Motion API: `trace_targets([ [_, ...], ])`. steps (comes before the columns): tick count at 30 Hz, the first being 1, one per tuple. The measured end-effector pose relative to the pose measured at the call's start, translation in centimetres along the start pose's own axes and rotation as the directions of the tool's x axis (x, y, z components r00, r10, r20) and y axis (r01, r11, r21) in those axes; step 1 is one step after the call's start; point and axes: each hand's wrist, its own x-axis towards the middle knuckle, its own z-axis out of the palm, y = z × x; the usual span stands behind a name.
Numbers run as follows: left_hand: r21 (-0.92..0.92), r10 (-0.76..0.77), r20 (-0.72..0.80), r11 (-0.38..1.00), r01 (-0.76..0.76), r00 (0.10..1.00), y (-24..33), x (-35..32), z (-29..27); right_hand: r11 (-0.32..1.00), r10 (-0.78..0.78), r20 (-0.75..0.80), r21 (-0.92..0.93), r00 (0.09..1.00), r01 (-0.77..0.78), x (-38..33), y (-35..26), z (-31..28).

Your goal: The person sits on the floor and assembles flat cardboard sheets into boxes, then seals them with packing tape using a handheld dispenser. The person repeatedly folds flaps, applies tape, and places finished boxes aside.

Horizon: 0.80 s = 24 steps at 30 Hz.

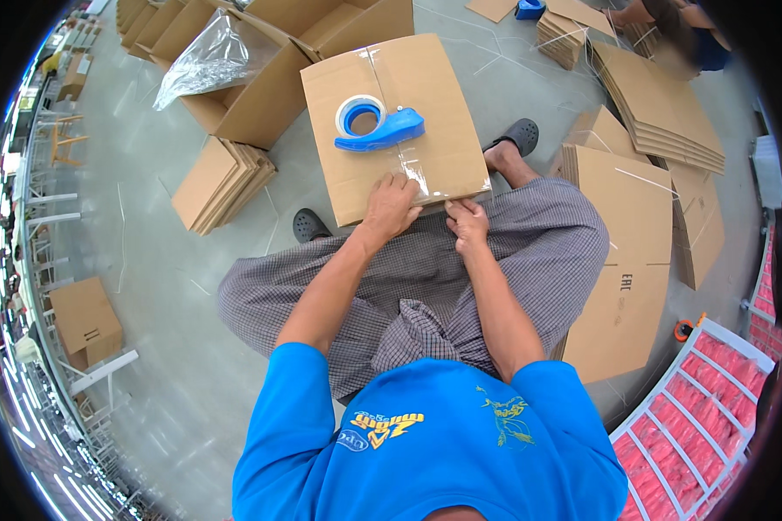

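Blue T-shirt [460,451] with printed graphics nearest, then grey checked cloth [530,230] over spread knees. Both bare hands at the near edge of a closed cardboard box [452,108], which sits in front of the person, between the two dark clogs [521,136]. Left hand [391,207]: fingers lie together on the box top, just left of the clear tape strip [414,167], thumb toward the near edge; whether its grip closes on the cardboard is unclear. Right hand [467,224]: fingers bent at the same edge, right of the left hand, touching the box; how far its grip closes is hidden. Blue tape dispenser [391,130] with its roll lies on the box top, across the middle seam, beyond both hands. To the left, a stack of flattened cartons [222,187] on the grey floor [169,286]; to the right, more folded cardboard sheets [617,208] and a rack [695,373] of pink packages. Farther out, an open carton [265,108] with clear plastic sheeting [213,65], a second blue dispenser [530,9], and a co-worker [708,43] at upper right, partly blurred.
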Motion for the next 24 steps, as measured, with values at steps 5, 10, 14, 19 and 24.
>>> trace_targets([
  [5,0.036,0.007,-0.028,0.999,-0.006,1.000,-0.2,-0.5,0.9,0.920,0.148,0.136,-0.383,0.980,-0.086,-2.2,0.8,-0.2],
  [10,-0.005,0.040,-0.048,0.999,-0.041,0.998,-0.5,-0.6,1.6,0.005,-0.654,0.654,-0.500,0.381,0.866,-5.9,-2.2,2.0],
  [14,-0.007,0.050,-0.071,0.999,-0.050,0.996,-2.4,-2.3,0.5,-0.370,-0.382,0.918,-0.261,0.110,0.892,-3.2,-8.1,1.8],
  [19,0.012,-0.193,-0.156,0.980,0.197,0.969,-4.7,-7.0,-2.5,-0.519,-0.371,0.928,-0.225,0.020,0.825,-0.7,-11.2,-2.0],
  [24,-0.101,-0.260,-0.264,0.965,0.242,0.929,-5.1,-8.7,-2.3,-0.292,-0.520,0.816,-0.448,0.253,0.845,0.4,-11.0,-4.0],
])
